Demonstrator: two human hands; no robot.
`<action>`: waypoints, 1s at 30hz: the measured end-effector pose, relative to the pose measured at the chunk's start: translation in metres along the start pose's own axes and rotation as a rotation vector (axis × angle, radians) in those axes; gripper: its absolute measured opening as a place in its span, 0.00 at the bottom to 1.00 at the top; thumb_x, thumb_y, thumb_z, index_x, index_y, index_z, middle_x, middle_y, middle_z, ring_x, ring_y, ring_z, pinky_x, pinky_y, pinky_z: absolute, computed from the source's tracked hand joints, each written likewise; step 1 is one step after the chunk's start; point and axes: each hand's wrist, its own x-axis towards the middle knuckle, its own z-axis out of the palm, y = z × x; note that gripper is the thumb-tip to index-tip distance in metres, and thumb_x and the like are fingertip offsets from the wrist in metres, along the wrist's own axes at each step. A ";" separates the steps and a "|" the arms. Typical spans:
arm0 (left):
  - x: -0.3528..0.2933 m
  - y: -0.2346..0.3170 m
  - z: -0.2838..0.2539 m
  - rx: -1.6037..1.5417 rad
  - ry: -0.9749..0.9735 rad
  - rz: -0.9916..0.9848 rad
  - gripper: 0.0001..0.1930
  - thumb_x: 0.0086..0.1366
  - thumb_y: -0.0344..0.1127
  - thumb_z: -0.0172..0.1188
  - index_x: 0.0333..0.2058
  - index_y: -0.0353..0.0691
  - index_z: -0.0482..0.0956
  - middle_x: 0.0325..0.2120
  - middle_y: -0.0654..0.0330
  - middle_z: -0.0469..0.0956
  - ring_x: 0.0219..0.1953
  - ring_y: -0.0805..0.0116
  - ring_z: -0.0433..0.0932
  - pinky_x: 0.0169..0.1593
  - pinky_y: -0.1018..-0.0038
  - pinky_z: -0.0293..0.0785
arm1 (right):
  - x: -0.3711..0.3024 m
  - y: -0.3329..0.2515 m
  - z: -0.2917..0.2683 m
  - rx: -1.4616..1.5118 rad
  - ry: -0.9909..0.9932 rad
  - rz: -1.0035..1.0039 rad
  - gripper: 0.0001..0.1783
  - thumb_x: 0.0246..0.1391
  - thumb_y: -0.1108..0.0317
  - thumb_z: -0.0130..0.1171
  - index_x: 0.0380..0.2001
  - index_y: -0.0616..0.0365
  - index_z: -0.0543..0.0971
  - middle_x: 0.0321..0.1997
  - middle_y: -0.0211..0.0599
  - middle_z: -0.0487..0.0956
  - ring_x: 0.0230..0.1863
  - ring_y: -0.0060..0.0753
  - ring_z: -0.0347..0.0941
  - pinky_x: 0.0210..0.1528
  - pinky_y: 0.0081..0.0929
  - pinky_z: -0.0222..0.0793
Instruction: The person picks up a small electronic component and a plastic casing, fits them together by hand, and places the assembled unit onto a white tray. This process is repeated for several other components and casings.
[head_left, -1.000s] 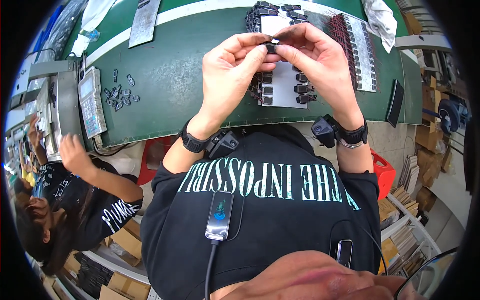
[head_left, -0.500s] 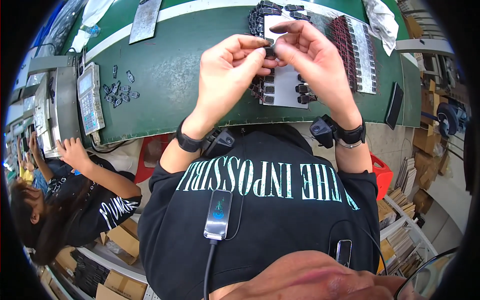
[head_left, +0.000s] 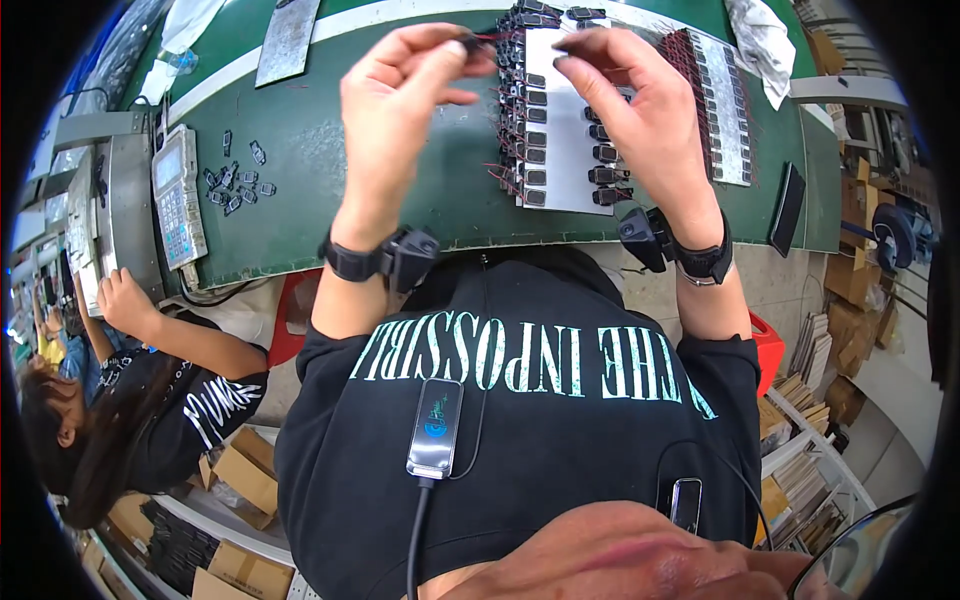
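My left hand (head_left: 395, 115) is raised over the green table, its thumb and fingers pinching a small black wired part (head_left: 470, 43) with thin red wires trailing to the right. My right hand (head_left: 645, 105) hovers above a white board (head_left: 568, 150), thumb and forefinger apart with darkened tips and nothing visible between them. Similar small black rectangular parts (head_left: 536, 140) line the board's left edge, wires pointing outward. Another row of them (head_left: 606, 175) runs down its right side, partly hidden by my right hand.
Loose black parts (head_left: 240, 185) lie at left beside a keypad device (head_left: 180, 200). A metal plate (head_left: 287, 45) rests farther back. At right are a metal strip with wired parts (head_left: 728, 110), a white cloth (head_left: 762, 50) and a black phone-like slab (head_left: 788, 210). A co-worker's hand (head_left: 128, 302) is at far left.
My hands were together over the white board around a small black part. Now they are apart: the left has moved left and up with a part, and the right has let go.
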 end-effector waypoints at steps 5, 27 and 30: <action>0.016 -0.020 -0.015 -0.075 0.049 -0.028 0.10 0.64 0.29 0.61 0.44 0.33 0.80 0.36 0.60 0.82 0.38 0.75 0.81 0.35 0.80 0.79 | 0.006 0.016 0.013 -0.364 0.002 -0.264 0.11 0.51 0.73 0.62 0.40 0.59 0.79 0.35 0.39 0.77 0.39 0.40 0.75 0.43 0.32 0.70; 0.050 -0.040 0.011 0.355 -0.176 -0.001 0.19 0.59 0.35 0.65 0.48 0.36 0.78 0.26 0.64 0.83 0.31 0.80 0.78 0.39 0.79 0.73 | 0.000 0.013 -0.009 0.022 -0.085 0.112 0.11 0.58 0.75 0.56 0.44 0.63 0.79 0.37 0.35 0.79 0.38 0.23 0.75 0.42 0.19 0.70; 0.044 -0.037 0.013 0.438 -0.120 0.107 0.15 0.59 0.36 0.64 0.45 0.39 0.81 0.27 0.64 0.83 0.32 0.76 0.79 0.40 0.77 0.74 | 0.000 0.011 -0.010 0.051 -0.074 0.113 0.10 0.58 0.75 0.56 0.43 0.63 0.79 0.38 0.34 0.79 0.38 0.21 0.75 0.43 0.19 0.70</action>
